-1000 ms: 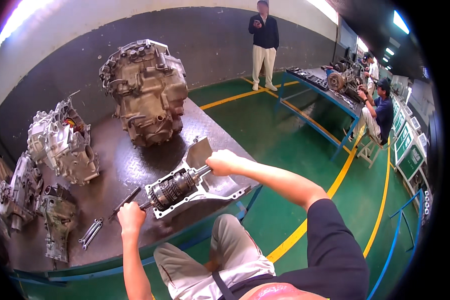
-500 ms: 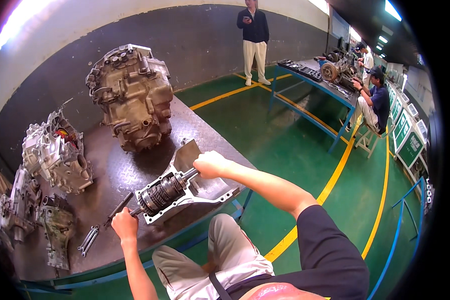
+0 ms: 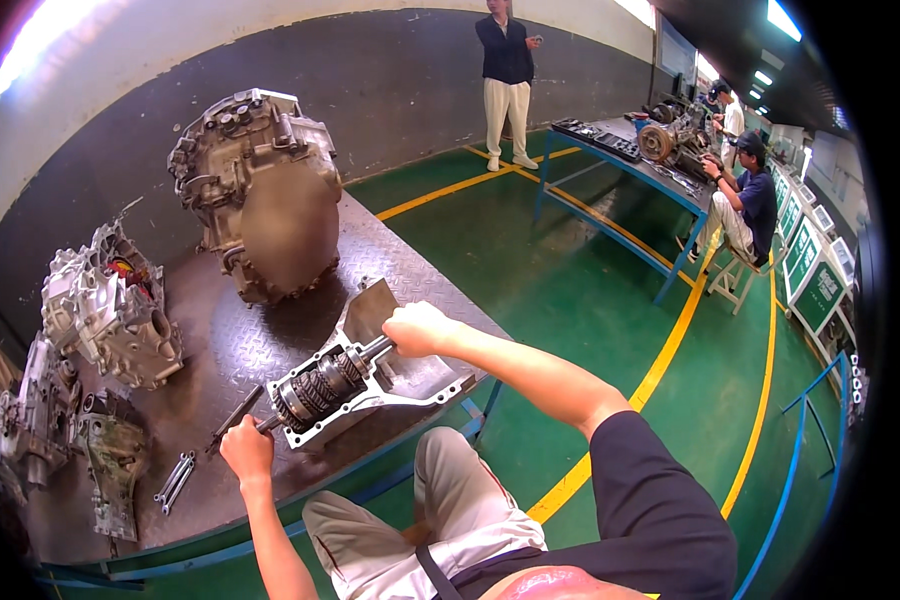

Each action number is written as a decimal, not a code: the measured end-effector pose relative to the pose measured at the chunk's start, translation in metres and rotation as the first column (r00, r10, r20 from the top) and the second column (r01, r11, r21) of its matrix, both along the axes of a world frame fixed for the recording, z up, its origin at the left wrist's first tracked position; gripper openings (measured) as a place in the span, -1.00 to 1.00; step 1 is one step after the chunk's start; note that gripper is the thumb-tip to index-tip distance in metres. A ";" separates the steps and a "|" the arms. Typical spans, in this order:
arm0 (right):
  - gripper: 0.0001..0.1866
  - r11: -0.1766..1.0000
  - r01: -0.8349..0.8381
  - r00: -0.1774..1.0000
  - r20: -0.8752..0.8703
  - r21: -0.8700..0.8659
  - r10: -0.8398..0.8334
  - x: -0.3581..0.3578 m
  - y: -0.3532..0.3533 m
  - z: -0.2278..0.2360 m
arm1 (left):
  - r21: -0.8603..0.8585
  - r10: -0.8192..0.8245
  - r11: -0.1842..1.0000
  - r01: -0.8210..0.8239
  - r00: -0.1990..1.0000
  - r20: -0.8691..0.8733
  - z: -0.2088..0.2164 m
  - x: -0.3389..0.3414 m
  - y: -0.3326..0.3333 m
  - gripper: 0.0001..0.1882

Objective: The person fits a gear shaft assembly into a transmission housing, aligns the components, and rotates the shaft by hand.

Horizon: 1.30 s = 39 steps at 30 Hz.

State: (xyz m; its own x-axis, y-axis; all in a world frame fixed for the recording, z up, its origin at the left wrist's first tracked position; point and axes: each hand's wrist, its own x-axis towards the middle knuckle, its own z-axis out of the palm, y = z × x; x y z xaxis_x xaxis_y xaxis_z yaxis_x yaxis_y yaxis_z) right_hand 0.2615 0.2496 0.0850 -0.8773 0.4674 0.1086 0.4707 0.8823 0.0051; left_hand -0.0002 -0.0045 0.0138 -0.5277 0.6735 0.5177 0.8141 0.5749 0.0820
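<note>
Gear shaft (image 3: 318, 389), lying diagonally, right end farther

Ceiling tubes (image 3: 783, 20): blown out to white
Tread-plate tabletop (image 3: 238, 345): marked by glare
Transmission case (image 3: 258, 155): partly hidden by a round blur
Rim: edges bent, corners blackened

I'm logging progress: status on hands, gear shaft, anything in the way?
Left hand, right hand gripping opposite ends of gear shaft. Shaft over open housing, seating unclear. Dark rod beside left hand, seemingly clear.
</note>
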 end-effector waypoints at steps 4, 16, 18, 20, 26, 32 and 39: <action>-0.87 1.000 0.006 1.000 -0.008 0.001 -0.006 0.000 -0.001 0.000 | 0.007 0.004 1.000 -0.004 1.000 0.005 0.002 0.003 0.000 -0.91; -0.88 1.000 -0.003 1.000 0.012 -0.020 0.003 0.000 -0.001 0.003 | 0.025 -0.008 1.000 0.008 1.000 0.002 -0.003 -0.002 0.000 -0.92; -0.88 1.000 0.000 1.000 0.016 -0.017 0.000 -0.001 -0.002 0.003 | 0.033 -0.011 0.999 0.011 1.000 -0.008 -0.004 -0.002 0.000 -0.92; -0.88 1.000 0.002 1.000 0.021 -0.014 -0.002 0.000 -0.002 0.003 | 0.031 -0.008 0.999 0.009 1.000 -0.008 -0.005 -0.002 0.000 -0.92; -0.88 1.000 -0.011 1.000 0.004 0.007 0.011 0.000 0.001 -0.001 | 0.029 0.003 1.000 -0.003 1.000 -0.008 -0.007 -0.003 0.001 -0.92; -0.87 1.000 -0.004 1.000 0.007 0.002 0.004 0.000 0.002 -0.003 | 0.036 0.002 0.999 -0.001 1.000 -0.010 -0.009 -0.004 0.001 -0.92; -0.87 1.000 0.005 1.000 0.019 0.006 -0.005 -0.001 0.002 -0.003 | 0.043 -0.003 0.999 0.003 1.000 -0.009 -0.011 -0.006 0.001 -0.92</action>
